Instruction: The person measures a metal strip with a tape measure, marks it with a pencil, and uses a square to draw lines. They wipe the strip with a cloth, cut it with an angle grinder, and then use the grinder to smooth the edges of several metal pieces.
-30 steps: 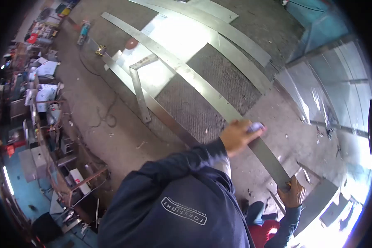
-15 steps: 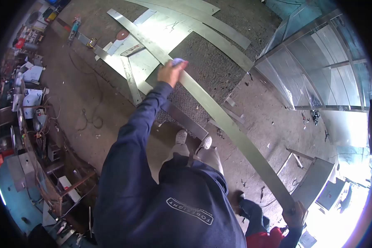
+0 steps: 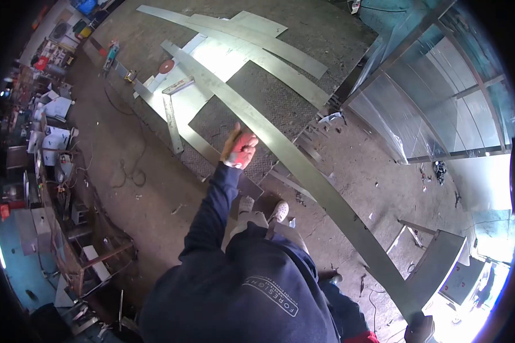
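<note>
A long, flat metal strip (image 3: 317, 180) runs diagonally from the low work surface down to my right side. At its near end, my right hand (image 3: 420, 328) is closed on the strip, dark in shadow at the frame's edge. My left hand (image 3: 240, 150) is off the strip, just left of it, with curled fingers. Red and whitish material shows in that hand; I cannot tell what it is. The strip's far end lies over a bright metal sheet (image 3: 230, 62) on the work surface.
On the work surface (image 3: 326, 31) are an angled metal piece (image 3: 171, 111), a reddish disc (image 3: 166, 67), an angle grinder (image 3: 111, 54) and curved metal offcuts (image 3: 294, 83). A film-wrapped metal frame (image 3: 435, 97) stands right. Cluttered shelving (image 3: 80, 251) lines the left. Another person's leg (image 3: 346, 308) is close on my right.
My left hand has come off the strip and drawn back toward me, turning over. The strip has shifted toward me, its near end lower, with my right hand still on it.
</note>
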The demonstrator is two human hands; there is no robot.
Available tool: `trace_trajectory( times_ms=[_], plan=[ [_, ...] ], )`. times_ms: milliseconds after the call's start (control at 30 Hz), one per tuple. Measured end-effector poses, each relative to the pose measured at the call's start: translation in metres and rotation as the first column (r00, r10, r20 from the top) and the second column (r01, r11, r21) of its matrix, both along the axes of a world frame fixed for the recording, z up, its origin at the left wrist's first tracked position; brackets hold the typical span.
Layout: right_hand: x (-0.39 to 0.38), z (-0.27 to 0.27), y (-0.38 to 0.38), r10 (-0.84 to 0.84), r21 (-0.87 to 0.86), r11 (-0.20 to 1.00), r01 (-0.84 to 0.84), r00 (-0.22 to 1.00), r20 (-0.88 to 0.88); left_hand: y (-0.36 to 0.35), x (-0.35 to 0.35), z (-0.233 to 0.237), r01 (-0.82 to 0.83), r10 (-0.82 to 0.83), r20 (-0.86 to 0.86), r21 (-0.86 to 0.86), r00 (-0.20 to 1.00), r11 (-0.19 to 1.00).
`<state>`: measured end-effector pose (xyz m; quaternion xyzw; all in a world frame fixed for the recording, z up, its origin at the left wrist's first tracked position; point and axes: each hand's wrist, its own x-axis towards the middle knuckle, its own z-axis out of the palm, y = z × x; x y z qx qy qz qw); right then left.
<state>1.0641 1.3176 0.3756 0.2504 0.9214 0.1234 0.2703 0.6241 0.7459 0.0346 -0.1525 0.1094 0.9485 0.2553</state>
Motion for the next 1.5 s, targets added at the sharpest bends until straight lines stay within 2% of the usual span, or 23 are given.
trace_trajectory(
  times_ms=[67,133,167,200,267,333,567,600,667,733,867,967,1067,1133,1200,1233,1267,1333,1367,1400,1433,1467,1500],
  plan=[
    [0.017,-0.013,0.031,0.186,-0.008,0.982,-0.188,0.964,0.191,0.013,-0.007,-0.001,-0.042,0.04,-0.198,-0.005,0.979,0.999],
    [0.031,-0.027,0.013,0.324,-0.051,0.931,-0.362,0.881,-0.344,0.006,-0.024,0.017,0.0,-0.032,-0.2,-0.156,0.979,0.988],
    [0.03,-0.058,0.009,0.573,0.136,0.773,-0.62,0.589,-0.569,-0.003,-0.026,0.031,-0.069,0.016,-0.283,-0.178,0.959,0.982],
    [0.029,-0.062,-0.005,0.406,0.041,0.867,-0.497,0.654,-0.639,-0.01,-0.026,0.057,-0.136,0.057,-0.367,-0.194,0.929,0.971],
    [0.026,-0.091,-0.033,0.201,-0.121,0.918,-0.377,0.707,-0.678,-0.021,-0.023,0.121,-0.433,-0.015,-0.557,-0.662,0.83,0.612],
    [0.032,-0.145,-0.04,0.214,-0.128,0.862,-0.491,0.581,-0.785,-0.05,-0.047,0.161,-0.389,0.011,-0.479,-0.699,0.878,0.6],
    [-0.053,-0.241,-0.149,0.016,-0.293,0.8,-0.523,0.507,-0.862,-0.176,-0.148,0.19,-0.479,-0.02,-0.539,-0.764,0.842,0.432],
    [-0.073,-0.245,-0.168,0.002,-0.297,0.82,-0.489,0.522,-0.853,-0.193,-0.165,0.189,-0.462,-0.063,-0.504,-0.828,0.861,0.318],
    [-0.132,-0.251,-0.215,0.056,-0.24,0.872,-0.426,0.574,-0.817,-0.237,-0.206,0.169,-0.424,-0.037,-0.426,-0.904,0.904,0.048],
    [-0.205,-0.267,-0.262,0.178,-0.17,0.817,-0.552,0.521,-0.835,-0.282,-0.238,0.125,-0.404,0.045,-0.407,-0.912,0.912,-0.072],
    [-0.337,-0.305,-0.356,0.157,-0.257,0.812,-0.523,0.622,-0.767,-0.348,-0.243,0.055,-0.472,0.173,-0.459,-0.88,0.872,0.044],
    [-0.368,-0.355,-0.354,0.169,-0.259,0.794,-0.549,0.609,-0.775,-0.409,-0.249,-0.029,-0.585,0.05,-0.592,-0.804,0.805,-0.103],
    [-0.363,-0.364,-0.356,0.177,-0.325,0.793,-0.516,0.705,-0.687,-0.418,-0.245,-0.037,-0.607,0.111,-0.611,-0.791,0.783,-0.077],
    [-0.362,-0.368,-0.362,0.181,-0.294,0.839,-0.458,0.744,-0.643,-0.427,-0.263,-0.034,-0.627,0.025,-0.64,-0.76,0.768,-0.172],
    [-0.354,-0.37,-0.367,0.118,-0.4,0.811,-0.426,0.79,-0.602,-0.421,-0.274,-0.019,-0.578,-0.125,-0.572,-0.75,0.811,-0.321],
    [-0.348,-0.363,-0.373,0.092,-0.396,0.833,-0.386,0.804,-0.588,-0.421,-0.284,-0.02,-0.344,-0.237,-0.253,-0.598,0.938,-0.724],
    [-0.343,-0.357,-0.38,0.128,-0.309,0.84,-0.446,0.716,-0.686,-0.408,-0.283,-0.032,-0.208,-0.173,-0.213,-0.157,0.962,-0.965],
    [-0.331,-0.347,-0.397,0.148,-0.203,0.863,-0.463,0.616,-0.774,-0.382,-0.274,-0.016,-0.539,-0.509,-0.426,0.058,0.748,-0.84],
    [-0.321,-0.345,-0.408,-0.123,-0.382,0.864,-0.327,0.599,-0.791,-0.358,-0.259,-0.008,-0.71,-0.546,-0.47,-0.317,0.693,-0.629],
    [-0.313,-0.343,-0.422,-0.385,-0.558,0.803,-0.21,0.533,-0.754,-0.327,-0.234,-0.002,-0.734,-0.557,-0.517,-0.618,0.65,-0.283],
    [-0.307,-0.335,-0.444,-0.405,-0.548,0.791,-0.274,0.438,-0.803,-0.297,-0.2,0.0,-0.427,-0.579,-0.379,-0.902,0.722,0.058],
    [-0.306,-0.323,-0.468,-0.356,-0.485,0.818,-0.308,0.392,-0.848,-0.252,-0.15,0.022,-0.32,-0.646,-0.296,-0.944,0.704,0.083],
    [-0.293,-0.326,-0.492,-0.725,-0.818,0.513,-0.261,0.379,-0.575,-0.226,-0.114,0.028,-0.246,-0.829,-0.291,-0.95,0.477,0.191]
  ],
)
